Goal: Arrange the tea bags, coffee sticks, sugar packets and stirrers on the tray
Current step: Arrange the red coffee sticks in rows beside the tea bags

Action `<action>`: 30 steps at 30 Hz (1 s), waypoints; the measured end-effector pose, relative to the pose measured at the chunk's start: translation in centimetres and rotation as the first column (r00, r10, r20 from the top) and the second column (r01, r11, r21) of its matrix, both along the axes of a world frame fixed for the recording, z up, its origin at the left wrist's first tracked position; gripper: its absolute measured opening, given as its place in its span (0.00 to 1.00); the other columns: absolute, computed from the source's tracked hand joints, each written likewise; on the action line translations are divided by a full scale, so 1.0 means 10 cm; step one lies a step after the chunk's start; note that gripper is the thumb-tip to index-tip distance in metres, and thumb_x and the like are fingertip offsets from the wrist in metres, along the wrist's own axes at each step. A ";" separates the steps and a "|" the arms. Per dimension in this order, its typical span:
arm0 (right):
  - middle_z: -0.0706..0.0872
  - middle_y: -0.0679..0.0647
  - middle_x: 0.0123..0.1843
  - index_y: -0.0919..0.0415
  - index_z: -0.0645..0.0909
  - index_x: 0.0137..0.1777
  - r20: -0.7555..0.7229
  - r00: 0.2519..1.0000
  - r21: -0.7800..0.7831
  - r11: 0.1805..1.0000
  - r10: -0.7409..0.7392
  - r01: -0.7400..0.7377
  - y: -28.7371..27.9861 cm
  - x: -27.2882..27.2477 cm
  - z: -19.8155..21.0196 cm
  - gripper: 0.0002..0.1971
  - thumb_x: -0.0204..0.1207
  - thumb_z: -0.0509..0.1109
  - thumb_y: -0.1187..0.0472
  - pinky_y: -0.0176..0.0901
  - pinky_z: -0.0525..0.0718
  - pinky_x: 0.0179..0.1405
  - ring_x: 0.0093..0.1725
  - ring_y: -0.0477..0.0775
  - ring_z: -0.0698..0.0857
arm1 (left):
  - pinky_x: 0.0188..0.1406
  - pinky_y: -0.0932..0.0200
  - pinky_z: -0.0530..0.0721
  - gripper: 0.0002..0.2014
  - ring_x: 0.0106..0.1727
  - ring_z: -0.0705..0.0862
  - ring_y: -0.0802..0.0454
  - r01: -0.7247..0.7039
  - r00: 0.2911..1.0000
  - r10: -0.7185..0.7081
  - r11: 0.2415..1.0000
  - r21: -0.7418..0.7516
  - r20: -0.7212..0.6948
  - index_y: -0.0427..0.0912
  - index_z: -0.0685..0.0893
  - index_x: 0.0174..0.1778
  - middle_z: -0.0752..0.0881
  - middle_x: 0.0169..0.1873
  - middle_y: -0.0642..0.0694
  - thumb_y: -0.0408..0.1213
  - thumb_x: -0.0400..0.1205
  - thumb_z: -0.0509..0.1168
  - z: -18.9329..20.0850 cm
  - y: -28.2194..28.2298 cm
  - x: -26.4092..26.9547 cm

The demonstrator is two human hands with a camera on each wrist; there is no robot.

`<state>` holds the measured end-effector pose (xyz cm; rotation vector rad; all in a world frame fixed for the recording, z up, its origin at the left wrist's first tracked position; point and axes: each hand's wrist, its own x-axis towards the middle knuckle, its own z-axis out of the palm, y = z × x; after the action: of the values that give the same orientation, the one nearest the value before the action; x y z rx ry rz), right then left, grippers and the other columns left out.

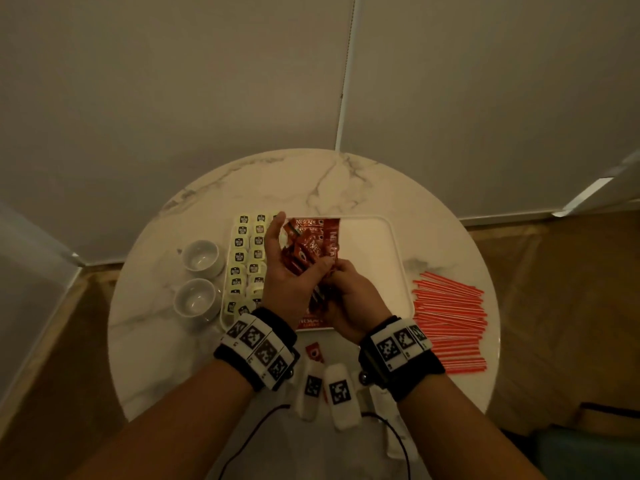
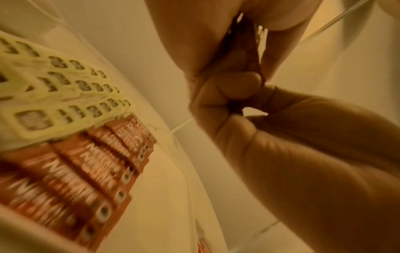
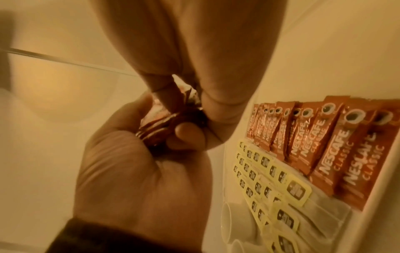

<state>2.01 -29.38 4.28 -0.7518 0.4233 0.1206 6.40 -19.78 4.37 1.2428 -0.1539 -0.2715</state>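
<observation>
From the head camera, I see my left hand (image 1: 289, 275) cupping a loose bundle of coffee sticks (image 1: 304, 252) above the tray (image 1: 377, 244), fingers curled about them; my right hand (image 1: 349, 296) pinches the bundle's near end. The hands hide the tray's middle. Tea bags (image 1: 247, 258) fill the tray's left side; stirrers (image 1: 450, 317) lie on the counter (image 1: 346, 181) right of the tray, long axes crosswise.

Left wrist camera: blurred; sticks laid on the tray (image 2: 90, 164) lie side by side.

Right wrist camera: laid sticks (image 3: 337, 143) run lengthwise beside the tea bags (image 3: 272, 184).
</observation>
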 end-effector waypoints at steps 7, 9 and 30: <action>0.84 0.61 0.57 0.60 0.69 0.64 -0.108 0.992 -0.417 0.902 0.070 -0.109 -0.12 0.00 -0.06 0.12 0.82 0.62 0.64 0.50 0.87 0.43 0.54 0.60 0.87 | 0.56 0.42 0.86 0.08 0.55 0.88 0.40 0.077 0.956 -0.066 0.997 0.026 -0.287 0.44 0.88 0.53 0.91 0.50 0.41 0.32 0.81 0.67 -0.13 0.01 -0.03; 0.84 0.57 0.56 0.54 0.71 0.59 -0.133 0.985 -0.639 0.750 0.107 -0.168 -0.20 0.02 -0.15 0.09 0.82 0.65 0.59 0.55 0.88 0.47 0.53 0.59 0.88 | 0.52 0.42 0.87 0.08 0.53 0.89 0.39 0.057 0.945 -0.048 0.998 0.017 -0.324 0.41 0.87 0.53 0.91 0.50 0.39 0.31 0.81 0.66 -0.12 -0.02 0.01; 0.80 0.47 0.30 0.55 0.82 0.43 -0.318 0.729 -0.855 0.149 0.606 -0.497 -1.57 0.76 -0.05 0.06 0.80 0.67 0.61 0.28 0.73 0.28 0.27 0.39 0.76 | 0.35 0.55 0.88 0.05 0.36 0.91 0.46 0.047 0.915 0.059 0.967 0.250 -0.399 0.34 0.86 0.49 0.90 0.39 0.36 0.28 0.81 0.66 -0.18 -0.58 0.45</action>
<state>9.60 -45.03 3.77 -2.0600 0.0197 0.5993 10.95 -25.63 2.60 1.4145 0.2512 -0.5514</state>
